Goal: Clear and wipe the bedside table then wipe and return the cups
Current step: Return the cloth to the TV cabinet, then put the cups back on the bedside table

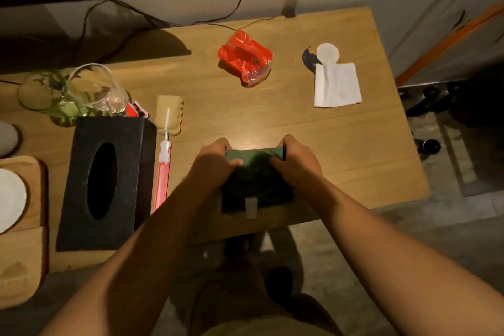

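A dark green cloth point(256, 180) hangs over the near edge of the wooden bedside table point(354, 144); a pale tag shows at its lower hem. My left hand point(215, 161) grips its top left corner and my right hand point(296, 161) grips its top right corner, holding the top edge stretched between them. A clear glass cup point(94, 87) and a green-tinted glass cup point(43, 93) stand together on the surface at the far left.
On the table lie a crumpled red wrapper point(245, 58), a white napkin point(336, 84) with a round white lid point(327, 52), and a sponge brush with a pink handle point(165, 155). A black tissue box point(103, 183) and a wooden tray with a white plate point(11, 199) sit left.
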Demonstrator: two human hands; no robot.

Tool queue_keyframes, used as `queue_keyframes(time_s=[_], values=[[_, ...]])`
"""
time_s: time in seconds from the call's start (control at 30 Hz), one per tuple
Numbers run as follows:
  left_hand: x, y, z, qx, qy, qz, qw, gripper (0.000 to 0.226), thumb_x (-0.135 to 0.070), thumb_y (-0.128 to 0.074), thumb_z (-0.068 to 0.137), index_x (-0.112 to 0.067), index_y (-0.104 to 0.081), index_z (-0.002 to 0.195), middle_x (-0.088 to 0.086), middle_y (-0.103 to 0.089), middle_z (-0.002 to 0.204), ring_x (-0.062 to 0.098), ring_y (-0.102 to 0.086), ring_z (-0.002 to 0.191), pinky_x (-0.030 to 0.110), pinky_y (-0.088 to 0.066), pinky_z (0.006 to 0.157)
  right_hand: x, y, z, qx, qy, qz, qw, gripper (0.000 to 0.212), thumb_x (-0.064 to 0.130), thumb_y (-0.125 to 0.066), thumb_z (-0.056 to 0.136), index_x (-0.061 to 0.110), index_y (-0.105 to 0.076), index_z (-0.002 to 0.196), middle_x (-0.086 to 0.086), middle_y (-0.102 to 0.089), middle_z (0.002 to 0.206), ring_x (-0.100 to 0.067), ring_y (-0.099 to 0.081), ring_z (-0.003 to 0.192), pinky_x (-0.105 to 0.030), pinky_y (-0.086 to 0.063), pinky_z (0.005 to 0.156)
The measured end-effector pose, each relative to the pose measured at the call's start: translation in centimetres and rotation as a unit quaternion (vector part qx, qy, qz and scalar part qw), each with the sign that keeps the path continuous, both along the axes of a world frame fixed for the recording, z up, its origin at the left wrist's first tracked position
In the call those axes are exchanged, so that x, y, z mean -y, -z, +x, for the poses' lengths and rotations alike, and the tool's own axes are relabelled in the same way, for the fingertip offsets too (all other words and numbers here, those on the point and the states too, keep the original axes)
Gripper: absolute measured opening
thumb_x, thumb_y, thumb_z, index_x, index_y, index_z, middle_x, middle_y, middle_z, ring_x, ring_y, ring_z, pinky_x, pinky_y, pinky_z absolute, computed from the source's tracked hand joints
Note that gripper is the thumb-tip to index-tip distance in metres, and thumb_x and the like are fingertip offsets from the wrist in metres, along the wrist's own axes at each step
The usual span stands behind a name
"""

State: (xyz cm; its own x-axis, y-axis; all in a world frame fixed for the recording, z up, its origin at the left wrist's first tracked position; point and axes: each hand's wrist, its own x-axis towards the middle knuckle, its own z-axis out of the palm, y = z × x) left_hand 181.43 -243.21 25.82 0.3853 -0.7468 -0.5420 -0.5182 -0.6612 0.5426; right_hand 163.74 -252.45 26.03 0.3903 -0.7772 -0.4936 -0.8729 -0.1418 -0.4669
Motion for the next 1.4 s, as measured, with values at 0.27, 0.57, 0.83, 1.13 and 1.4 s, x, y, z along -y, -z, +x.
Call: queue_keyframes(time_s=[0.27,0.57,0.83,1.13,1.4], values=[[2.0,-1.5,-0.3,0.138,0.107,0.051,0.983,0.051,-0.038,-0.075,0.077,-0.015,-0.041,0.109,-0.001,-0.058,0.086,0.020,-0.061,0.078,0.033,-0.053,0.066,0.4,-0.2,-1.2,-0.052,0.035,-0.021,0.998,0.040,0.044,-0.070,0.081,0.021,-0.045,0.101,-0.001,-0.065,0.086,-0.021,-0.065,0.078,-0.041,-0.059,0.071],[6.0,-6.9,-12.3,0.159,0.389,-0.008,0.908,0.020,-0.034,-0.058,0.088,-0.017,-0.050,0.096,0.008,-0.064,0.099,0.028,-0.060,0.087,0.036,-0.047,0.069,-5.6,-3.9,-13.0,-0.036,0.164,0.063,0.984,0.020,0.039,-0.062,0.084,0.023,-0.052,0.088,-0.002,-0.062,0.088,-0.023,-0.058,0.082,-0.035,-0.051,0.074],[-3.6,-11.7,-34.8,0.114,0.654,-0.139,0.735,0.022,-0.035,-0.059,0.089,-0.019,-0.062,0.104,0.009,-0.069,0.106,0.029,-0.064,0.099,0.036,-0.053,0.081,-26.4,-9.9,-33.4,-0.013,0.451,-0.031,0.892,0.008,0.027,-0.052,0.084,0.021,-0.057,0.081,-0.005,-0.065,0.084,-0.028,-0.063,0.084,-0.040,-0.053,0.075],[-38.2,-17.3,-62.4,0.029,0.880,-0.253,0.401,0.028,-0.037,-0.052,0.094,-0.018,-0.062,0.113,0.007,-0.066,0.110,0.025,-0.063,0.098,0.033,-0.051,0.081,-68.3,-17.4,-46.7,-0.076,0.771,-0.119,0.621,0.022,0.039,-0.051,0.087,0.024,-0.064,0.097,-0.003,-0.069,0.099,-0.021,-0.064,0.090,-0.032,-0.050,0.080],[-66.5,-19.9,-72.2,-0.067,0.955,-0.256,0.136,0.025,-0.036,-0.053,0.093,-0.018,-0.061,0.108,0.004,-0.065,0.100,0.021,-0.061,0.100,0.026,-0.040,0.076,-94.2,-18.4,-46.2,-0.085,0.916,-0.136,0.368,0.007,0.028,-0.059,0.091,0.025,-0.057,0.084,0.007,-0.058,0.086,-0.014,-0.058,0.086,-0.029,-0.047,0.077]])
